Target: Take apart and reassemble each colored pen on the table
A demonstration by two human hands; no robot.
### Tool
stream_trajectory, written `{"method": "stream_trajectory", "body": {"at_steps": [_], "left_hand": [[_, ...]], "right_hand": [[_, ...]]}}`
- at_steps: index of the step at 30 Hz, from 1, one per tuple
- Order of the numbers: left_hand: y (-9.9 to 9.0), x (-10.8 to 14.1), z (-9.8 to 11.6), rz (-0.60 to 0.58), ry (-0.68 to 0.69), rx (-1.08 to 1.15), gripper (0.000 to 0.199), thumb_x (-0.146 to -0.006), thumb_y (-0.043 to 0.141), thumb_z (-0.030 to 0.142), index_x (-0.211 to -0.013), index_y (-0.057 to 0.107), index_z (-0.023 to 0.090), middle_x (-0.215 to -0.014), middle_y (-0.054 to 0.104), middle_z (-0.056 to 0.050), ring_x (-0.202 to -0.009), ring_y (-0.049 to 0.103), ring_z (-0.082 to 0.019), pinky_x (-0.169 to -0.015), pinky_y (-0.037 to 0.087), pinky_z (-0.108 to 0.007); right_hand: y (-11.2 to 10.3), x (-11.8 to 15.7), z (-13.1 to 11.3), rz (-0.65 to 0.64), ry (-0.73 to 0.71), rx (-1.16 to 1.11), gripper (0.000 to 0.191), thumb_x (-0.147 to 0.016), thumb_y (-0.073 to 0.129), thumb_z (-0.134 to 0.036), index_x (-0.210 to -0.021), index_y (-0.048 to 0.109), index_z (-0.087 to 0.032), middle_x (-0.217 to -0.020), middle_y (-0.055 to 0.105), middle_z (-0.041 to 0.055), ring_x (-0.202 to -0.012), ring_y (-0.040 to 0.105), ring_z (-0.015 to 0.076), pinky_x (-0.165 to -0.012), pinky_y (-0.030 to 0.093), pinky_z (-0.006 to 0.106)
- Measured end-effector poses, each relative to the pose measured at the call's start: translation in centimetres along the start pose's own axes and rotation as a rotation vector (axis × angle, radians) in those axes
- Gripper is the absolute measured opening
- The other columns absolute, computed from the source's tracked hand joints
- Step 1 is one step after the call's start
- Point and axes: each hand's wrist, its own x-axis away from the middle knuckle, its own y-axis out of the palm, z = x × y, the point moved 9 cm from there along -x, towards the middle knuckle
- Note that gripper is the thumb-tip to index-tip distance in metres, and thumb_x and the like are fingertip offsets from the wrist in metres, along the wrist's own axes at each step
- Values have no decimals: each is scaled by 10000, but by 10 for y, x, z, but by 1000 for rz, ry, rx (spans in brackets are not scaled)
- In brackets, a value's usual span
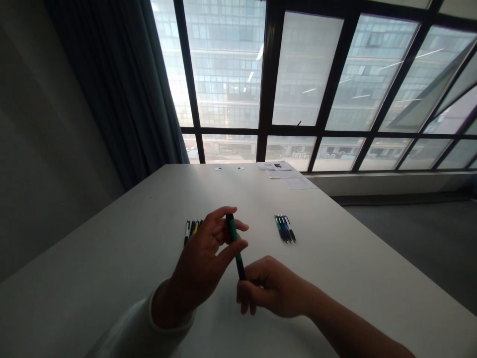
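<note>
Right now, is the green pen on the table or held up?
Held up above the table: the left hand pinches the green pen, the right hand its lower end.

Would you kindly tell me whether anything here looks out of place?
The papers at the table's far end overlap askew, unlike the tidy pen groups near the green pen between the left hand and right hand.
</note>
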Motion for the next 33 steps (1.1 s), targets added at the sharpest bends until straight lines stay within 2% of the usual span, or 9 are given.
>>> {"method": "stream_trajectory", "body": {"at_steps": [6,10,13,16,18,21,25,30,33], "left_hand": [[1,-1,-2,-9,-14,-21,591,-849,718,271,-1375,448,268,-1153,693,-73,-967,687,-196,-827,607,-348],[0,0,-4,-7,-40,-22,521,-838,729,290,-1307,505,250,-1119,706,-72,-1025,683,-226,-827,612,-358],[1,0,-5,-17,-43,-51,582,-829,734,306,-1353,485,256,-1127,708,-76,-1016,690,-238,-833,616,-386],[-2,-3,-9,2,-49,-82,678,-834,726,320,-1437,416,301,-1160,696,-65,-1037,686,-234,-872,605,-406],[-6,-5,-15,49,-68,-88,700,-832,726,335,-1453,403,317,-1162,688,-62,-1050,681,-234,-888,598,-416],[-13,-8,-25,125,-97,-115,728,-800,754,367,-1445,423,310,-1102,684,-58,-987,693,-231,-869,598,-427],[-9,-12,-42,126,-134,-109,758,-740,800,397,-1412,464,298,-1022,664,-36,-877,697,-205,-809,605,-388],[5,-14,-80,91,-176,-94,774,-724,803,413,-1401,455,274,-971,637,-16,-814,681,-183,-746,599,-343],[15,-14,-109,77,-207,-90,860,-752,768,421,-1466,322,245,-1047,629,-49,-815,678,-183,-737,595,-347]], "right_hand": [[0,-2,2,4,-8,-7,328,-969,523,-342,-830,679,-90,-710,668,59,-605,619,110,-615,530,232],[4,-2,4,-10,-2,24,308,-974,511,-322,-852,676,-92,-728,672,60,-622,626,112,-630,536,236],[4,-1,4,6,0,63,311,-980,493,-319,-853,672,-98,-727,669,57,-613,619,111,-618,531,232],[-2,-2,2,93,-10,151,300,-975,496,-323,-828,659,-119,-731,673,48,-602,601,107,-588,503,216],[-13,-2,-1,229,-36,277,271,-952,539,-323,-779,634,-139,-707,658,27,-597,572,103,-578,469,209],[-22,1,-8,399,-100,471,243,-909,612,-334,-743,601,-157,-683,625,0,-595,528,96,-591,430,210],[-17,-2,-1,406,-85,666,268,-915,603,-363,-738,582,-163,-683,631,2,-578,528,98,-566,386,212],[-9,-8,25,363,116,1089,302,-981,437,-319,-831,636,-147,-736,698,66,-583,626,161,-534,370,256],[-14,-12,50,326,268,1177,360,-1012,362,-316,-925,658,-131,-814,731,111,-669,702,225,-583,443,289]]}}
